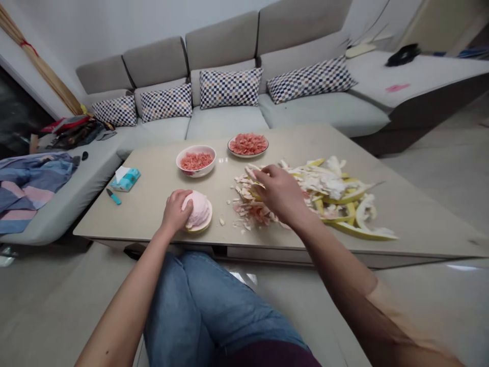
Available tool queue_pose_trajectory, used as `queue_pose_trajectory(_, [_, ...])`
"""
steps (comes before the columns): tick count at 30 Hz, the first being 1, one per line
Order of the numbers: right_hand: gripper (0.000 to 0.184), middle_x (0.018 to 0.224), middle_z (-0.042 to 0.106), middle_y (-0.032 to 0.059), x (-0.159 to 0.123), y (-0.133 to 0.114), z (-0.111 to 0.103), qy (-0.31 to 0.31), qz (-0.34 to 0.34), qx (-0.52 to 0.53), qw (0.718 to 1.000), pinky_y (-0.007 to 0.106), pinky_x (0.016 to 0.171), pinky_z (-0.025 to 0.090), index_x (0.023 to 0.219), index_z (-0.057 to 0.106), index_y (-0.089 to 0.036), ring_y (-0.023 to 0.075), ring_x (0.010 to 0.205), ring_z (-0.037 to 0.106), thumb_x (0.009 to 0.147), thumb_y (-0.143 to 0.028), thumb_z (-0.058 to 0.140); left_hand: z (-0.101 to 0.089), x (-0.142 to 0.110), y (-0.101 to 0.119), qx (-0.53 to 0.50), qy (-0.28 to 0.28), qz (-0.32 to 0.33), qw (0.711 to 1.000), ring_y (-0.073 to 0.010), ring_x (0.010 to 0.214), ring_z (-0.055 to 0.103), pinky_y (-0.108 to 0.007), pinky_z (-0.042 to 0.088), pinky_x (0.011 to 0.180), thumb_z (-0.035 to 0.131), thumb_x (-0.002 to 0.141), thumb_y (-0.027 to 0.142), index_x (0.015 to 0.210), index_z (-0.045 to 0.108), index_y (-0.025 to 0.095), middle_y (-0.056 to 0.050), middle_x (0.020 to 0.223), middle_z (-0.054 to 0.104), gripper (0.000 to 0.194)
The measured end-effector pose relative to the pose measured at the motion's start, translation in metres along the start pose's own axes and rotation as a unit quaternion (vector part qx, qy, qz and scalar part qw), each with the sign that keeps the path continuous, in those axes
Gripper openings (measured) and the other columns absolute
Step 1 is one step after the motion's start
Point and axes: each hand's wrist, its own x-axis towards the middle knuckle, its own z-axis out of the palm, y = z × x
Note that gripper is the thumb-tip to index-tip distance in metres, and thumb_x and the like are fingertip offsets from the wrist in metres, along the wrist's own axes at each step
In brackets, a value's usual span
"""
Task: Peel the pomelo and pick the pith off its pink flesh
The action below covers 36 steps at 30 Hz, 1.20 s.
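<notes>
My left hand curls around the left side of a peeled pomelo, its pale pink membrane showing. The fruit sits in a shallow piece of yellow rind near the table's front edge. Over a heap of torn pomelo peel and membrane, my right hand is closed, its fingers bent towards the thumb. A pale strip of pith shows at its fingertips. Behind the fruit stands a white bowl with red pomelo flesh. A dark-rimmed plate carries more red flesh.
Large yellow rind pieces spread over the right part of the table. A turquoise tissue pack and a small turquoise-handled knife lie at the left. Crumbs of pith lie between the hands. A grey sofa stands behind.
</notes>
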Motion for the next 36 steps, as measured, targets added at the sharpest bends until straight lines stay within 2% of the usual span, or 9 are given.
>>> queue_pose_trajectory(4, [0.046,0.128,0.057,0.0229,-0.012,-0.002,0.022,0.000,-0.026,-0.005,1.000,0.049,0.092,0.043,0.123,0.060,-0.011,0.0367,0.113,0.051,0.082,-0.029,0.067,-0.008,-0.004,-0.004,0.014,-0.010,0.006,1.000,-0.0248,0.124,0.047,-0.046,0.037,0.109,0.045,0.093,0.044,0.131,0.056,0.022,-0.012,0.131,0.052,0.046])
queue_pose_trajectory(6, [0.049,0.130,0.057,0.0208,-0.030,-0.017,0.042,-0.050,-0.080,0.068,0.993,0.049,0.097,0.043,0.125,0.059,-0.013,0.0348,0.117,0.052,0.081,-0.031,0.070,-0.016,-0.015,-0.002,0.040,0.019,-0.003,0.999,-0.0267,0.125,0.046,-0.048,0.037,0.108,0.051,0.090,0.048,0.136,0.051,0.024,-0.013,0.138,0.045,0.052])
queue_pose_trajectory(9, [0.053,0.134,0.056,0.0194,-0.043,-0.039,0.068,-0.084,-0.101,0.184,0.974,0.048,0.100,0.045,0.130,0.057,-0.015,0.0322,0.121,0.053,0.082,-0.034,0.070,-0.025,-0.044,0.007,0.079,0.098,-0.012,0.992,-0.0292,0.124,0.046,-0.047,0.039,0.106,0.064,0.081,0.048,0.132,0.051,0.018,-0.016,0.129,0.047,0.060])
queue_pose_trajectory(11, [0.051,0.135,0.055,0.0186,-0.033,-0.052,0.077,-0.070,-0.102,0.248,0.961,0.049,0.103,0.043,0.131,0.057,-0.016,0.0307,0.124,0.052,0.086,-0.036,0.067,-0.025,-0.066,0.017,0.102,0.109,-0.028,0.988,-0.0276,0.114,0.052,-0.044,0.045,0.100,0.064,0.082,0.045,0.122,0.054,0.017,-0.014,0.118,0.053,0.050])
queue_pose_trajectory(15, [0.051,0.137,0.055,0.0160,0.017,-0.083,0.090,-0.046,-0.110,0.323,0.939,0.048,0.108,0.038,0.131,0.059,-0.018,0.0279,0.128,0.050,0.087,-0.044,0.064,-0.012,-0.093,0.035,0.108,0.081,-0.087,0.987,-0.0237,0.093,0.061,-0.038,0.051,0.083,0.058,0.087,0.042,0.106,0.056,0.020,-0.009,0.098,0.062,0.029])
queue_pose_trajectory(19, [0.057,0.138,0.056,0.0156,0.055,-0.123,0.103,-0.117,-0.128,0.355,0.919,0.040,0.110,0.036,0.129,0.061,-0.015,0.0248,0.128,0.051,0.085,-0.051,0.065,0.001,-0.090,0.046,0.132,0.078,-0.150,0.977,-0.0244,0.087,0.063,-0.037,0.051,0.076,0.060,0.084,0.040,0.107,0.055,0.020,-0.009,0.097,0.063,0.031])
queue_pose_trajectory(23, [0.045,0.122,0.067,0.0094,0.059,-0.141,0.110,-0.198,-0.130,0.338,0.911,0.035,0.100,0.042,0.118,0.069,-0.021,0.0222,0.113,0.061,0.091,-0.053,0.055,0.009,-0.085,0.047,0.122,0.085,-0.173,0.974,-0.0251,0.087,0.064,-0.037,0.052,0.075,0.058,0.082,0.027,0.106,0.057,0.018,-0.009,0.095,0.063,0.025])
queue_pose_trajectory(30, [0.034,0.115,0.069,0.0057,0.051,-0.141,0.114,-0.178,-0.122,0.303,0.928,0.033,0.096,0.041,0.115,0.070,-0.025,0.0205,0.107,0.060,0.091,-0.044,0.055,0.034,-0.090,0.032,0.105,0.188,-0.136,0.967,-0.0234,0.085,0.064,-0.035,0.053,0.079,0.052,0.081,0.018,0.102,0.060,0.018,-0.010,0.090,0.066,0.023])
queue_pose_trajectory(36, [0.034,0.117,0.067,0.0057,0.049,-0.146,0.117,-0.172,-0.074,0.301,0.935,0.034,0.097,0.041,0.116,0.069,-0.026,0.0219,0.108,0.059,0.091,-0.042,0.053,0.035,-0.087,0.019,0.050,0.219,-0.135,0.965,-0.0202,0.079,0.063,-0.033,0.052,0.077,0.049,0.080,0.015,0.092,0.063,0.019,-0.007,0.083,0.067,0.019])
